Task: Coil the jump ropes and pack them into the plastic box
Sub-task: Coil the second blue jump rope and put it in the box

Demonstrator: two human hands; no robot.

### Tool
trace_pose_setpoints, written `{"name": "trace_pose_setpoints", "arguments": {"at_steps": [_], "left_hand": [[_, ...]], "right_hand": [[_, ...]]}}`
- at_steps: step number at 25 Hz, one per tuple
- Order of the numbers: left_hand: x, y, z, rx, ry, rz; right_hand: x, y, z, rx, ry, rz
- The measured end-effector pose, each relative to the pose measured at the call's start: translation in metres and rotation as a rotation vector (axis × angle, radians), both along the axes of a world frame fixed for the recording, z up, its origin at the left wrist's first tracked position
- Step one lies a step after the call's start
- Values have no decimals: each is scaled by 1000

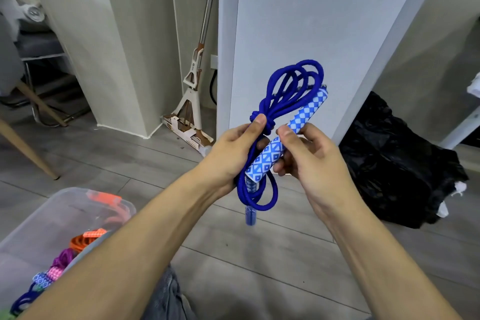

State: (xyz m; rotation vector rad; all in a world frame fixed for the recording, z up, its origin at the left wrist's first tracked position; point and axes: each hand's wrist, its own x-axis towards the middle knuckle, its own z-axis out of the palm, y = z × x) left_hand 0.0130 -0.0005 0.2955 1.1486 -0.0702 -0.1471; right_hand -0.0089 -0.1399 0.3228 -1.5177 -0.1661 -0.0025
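Head view shows the royal-blue cord jump rope gathered into a bundle of loops, held up in front of us above the grey plank floor. Its blue-and-white diamond-patterned handle lies slantwise across the bundle, and a second handle end hangs below. Our left hand grips the bundle at its wrapped waist, thumb pressed on the knot-like turns, we judge so that the loops cannot spring loose. Our right hand pinches the patterned handle, fingers curled round it, seemingly to steady it against the coil while the wrap is finished. Down to our left stands the clear plastic storage box, near the left forearm, already holding orange, purple and blue coiled ropes; this bundle looks nearly ready to join them. Beyond, a white mop leans by a pale panel, and a black plastic bag slumps on the floor to our right.
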Motion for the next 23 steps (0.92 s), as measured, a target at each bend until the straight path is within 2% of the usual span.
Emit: {"name": "trace_pose_setpoints", "arguments": {"at_steps": [3, 8, 11, 15, 17, 20, 23], "left_hand": [[-2, -2, 2, 96, -69, 70], [0, 5, 6, 181, -103, 166], [0, 4, 6, 127, -29, 198], [-1, 3, 9, -78, 51, 177], [-1, 4, 9, -126, 78, 175], [0, 6, 7, -119, 80, 161], [-2, 6, 7, -40, 63, 111]], "right_hand": [[1, -2, -4, -59, -66, -106], [3, 1, -4, 50, -33, -171], [-1, 7, -3, 54, -28, -173], [-7, 14, -3, -6, -102, -204], [-7, 15, -6, 27, -68, -208], [-4, 12, -6, 85, 48, -208], [2, 3, -6, 54, 125, -189]]}}
